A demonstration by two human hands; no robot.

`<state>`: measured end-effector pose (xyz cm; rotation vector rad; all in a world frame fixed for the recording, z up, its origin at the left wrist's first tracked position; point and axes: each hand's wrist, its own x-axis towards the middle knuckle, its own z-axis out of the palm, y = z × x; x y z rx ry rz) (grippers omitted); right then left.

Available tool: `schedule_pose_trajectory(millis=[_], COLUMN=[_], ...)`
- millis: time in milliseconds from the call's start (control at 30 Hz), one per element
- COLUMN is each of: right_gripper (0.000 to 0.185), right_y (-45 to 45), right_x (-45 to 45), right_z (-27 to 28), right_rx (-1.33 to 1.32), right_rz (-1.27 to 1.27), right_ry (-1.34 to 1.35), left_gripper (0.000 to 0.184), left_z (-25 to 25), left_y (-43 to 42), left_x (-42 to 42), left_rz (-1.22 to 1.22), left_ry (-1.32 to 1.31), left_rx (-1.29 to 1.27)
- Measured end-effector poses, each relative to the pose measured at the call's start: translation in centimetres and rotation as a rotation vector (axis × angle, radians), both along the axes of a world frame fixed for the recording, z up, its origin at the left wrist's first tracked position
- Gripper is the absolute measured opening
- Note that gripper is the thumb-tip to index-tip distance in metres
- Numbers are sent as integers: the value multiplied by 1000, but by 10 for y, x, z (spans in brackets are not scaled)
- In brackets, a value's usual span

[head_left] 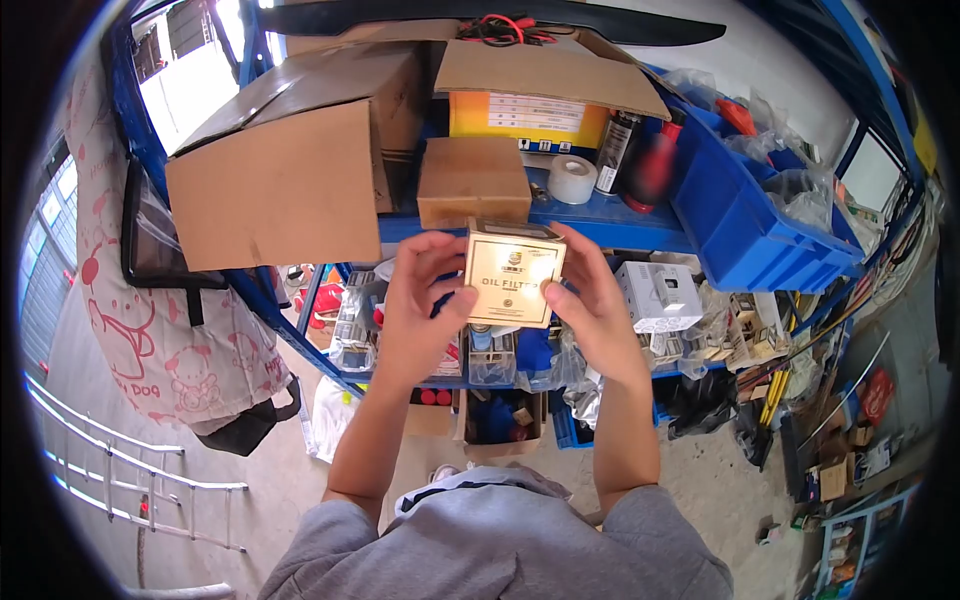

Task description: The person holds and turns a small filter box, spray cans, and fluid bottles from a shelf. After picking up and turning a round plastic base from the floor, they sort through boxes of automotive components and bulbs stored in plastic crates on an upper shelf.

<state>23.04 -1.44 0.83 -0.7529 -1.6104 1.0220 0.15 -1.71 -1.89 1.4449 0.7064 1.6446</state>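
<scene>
A grey T-shirt [500, 540] is being worn nearest. Beyond, a gold oil filter box [512, 282] is being pinched between left hand [422, 318] and right hand [602, 322]; just farther, a small brown carton [472, 182] is being supported by the blue shelf [622, 237].

A creased grey top [490, 545] with short, wide sleeves [655, 512] is worn, fingers [426, 242] bare.

gold oil filter box [513, 276], held mid-air
</scene>
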Motion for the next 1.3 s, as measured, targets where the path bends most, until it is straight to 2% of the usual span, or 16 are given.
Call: schedule_pose_trajectory(millis=[33, 67, 133, 167, 233, 267, 333, 400, 500, 1300], right_gripper=[84, 84, 93, 98, 98, 98, 95, 90, 86, 79], right_y=[-2, -9, -29, -30, -23, -18, -11, -4, -8, 21], right_x=[-1, -4, -14, -21, -20, -19, -12, -7, -11, -12], right_z=[-1, 1, 6, 2, -2, -2, -1, -3, -1, -30], right_rx=[40, 53, 68, 78, 39, 10, -83, -100, -103, -180], right_rz=[-97, -95, -13, -56, -42, -19, 15, 115, 109, 87], right_ry=[-52, -55, 45, 59, 98, 138, 204, 222, 252, 312], left_gripper=[69, 75, 85, 85, 101, 101, 116, 113, 94, 87], left_z=[4, 9, 12, 15, 19, 18, 19, 21, 26, 3], left_y=[-5, -15, -28, -35, -46, -46, -42, -32, -18, 4], left_x=[4, 11, 22, 22, 22, 19, 7, -4, -15, -6], left_rz=[108, 328, 505, 498, 597, 588, 293, 268, 160, 76], left_ry=[66, 203, 349, 348, 615, 617, 425, 386, 465, 411], left_rx=[49, 121, 284, 280, 370, 368, 403, 391, 375, 292])
